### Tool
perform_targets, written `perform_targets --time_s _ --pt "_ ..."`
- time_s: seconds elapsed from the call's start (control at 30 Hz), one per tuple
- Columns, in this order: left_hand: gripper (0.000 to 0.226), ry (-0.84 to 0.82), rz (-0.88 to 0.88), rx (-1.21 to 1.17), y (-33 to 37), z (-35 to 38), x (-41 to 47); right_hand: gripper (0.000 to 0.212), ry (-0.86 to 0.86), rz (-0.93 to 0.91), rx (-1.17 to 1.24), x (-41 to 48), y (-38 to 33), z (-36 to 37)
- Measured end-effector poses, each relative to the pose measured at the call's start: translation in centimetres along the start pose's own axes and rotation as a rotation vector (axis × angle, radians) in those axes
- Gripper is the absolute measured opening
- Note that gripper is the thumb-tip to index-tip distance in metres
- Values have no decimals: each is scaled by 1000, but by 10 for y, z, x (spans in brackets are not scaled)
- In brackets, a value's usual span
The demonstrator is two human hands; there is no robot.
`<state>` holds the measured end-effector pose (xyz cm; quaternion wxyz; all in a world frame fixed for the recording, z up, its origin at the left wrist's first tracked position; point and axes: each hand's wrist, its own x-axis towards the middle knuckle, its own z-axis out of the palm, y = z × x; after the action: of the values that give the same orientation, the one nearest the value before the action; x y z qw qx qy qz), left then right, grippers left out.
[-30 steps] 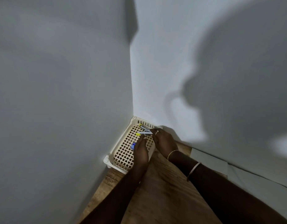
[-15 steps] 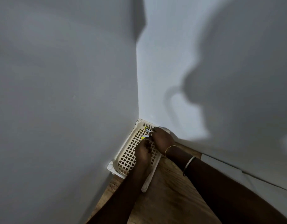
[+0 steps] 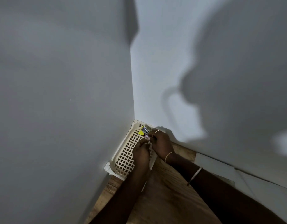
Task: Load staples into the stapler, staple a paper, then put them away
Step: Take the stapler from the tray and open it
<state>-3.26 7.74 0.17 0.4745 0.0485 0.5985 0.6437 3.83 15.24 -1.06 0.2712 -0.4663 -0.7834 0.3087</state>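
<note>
Both hands have drawn closer together over the basket (image 3: 123, 157) since a moment ago. Left hand (image 3: 142, 152) curls its fingers toward a small pinkish box (image 3: 146, 137); whether they pinch it, I cannot tell. Right hand (image 3: 162, 143) grips the yellow-tipped stapler (image 3: 143, 130) above the basket's far corner on the tabletop (image 3: 171, 199).

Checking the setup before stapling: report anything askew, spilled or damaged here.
Nothing stands out. The cream lattice basket sits squarely in the wall corner on the wooden table; both hands, left hand and right hand, work a small yellow-and-metal stapler over it.
</note>
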Motion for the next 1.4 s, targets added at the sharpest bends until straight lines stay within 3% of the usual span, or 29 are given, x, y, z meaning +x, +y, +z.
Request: perform_targets --time_s 0.17,0.33,0.5,0.77,1.03,1.13,1.2,1.27,1.4 --pt "30 -215 -62 -57 -4 6 -26 11 119 155 270 -31 -10 -21" --pt "22 -263 -73 -109 -9 16 -47 12 234 249 475 -58 -12 -53" --pt "22 -386 -126 -141 -11 29 -75 12 248 275 648 -86 -17 -86" --pt "19 -566 -355 -314 -4 48 -124 14 326 204 740 -138 -25 -147" --pt "20 -523 -357 -259 0 76 -168 27 403 150 673 -198 -21 -205" --pt "29 -511 -356 -262 -2 85 -181 20 499 184 859 -204 -33 -242" --pt "30 -515 -350 -271 -6 90 -190 15 537 110 747 -205 -44 -267" --pt "28 -526 -342 -271 -9 94 -198 12 522 -24 335 -205 -52 -285" --pt "31 -560 -332 -250 -17 98 -216 16 295 -77 -240 -203 -68 -294"
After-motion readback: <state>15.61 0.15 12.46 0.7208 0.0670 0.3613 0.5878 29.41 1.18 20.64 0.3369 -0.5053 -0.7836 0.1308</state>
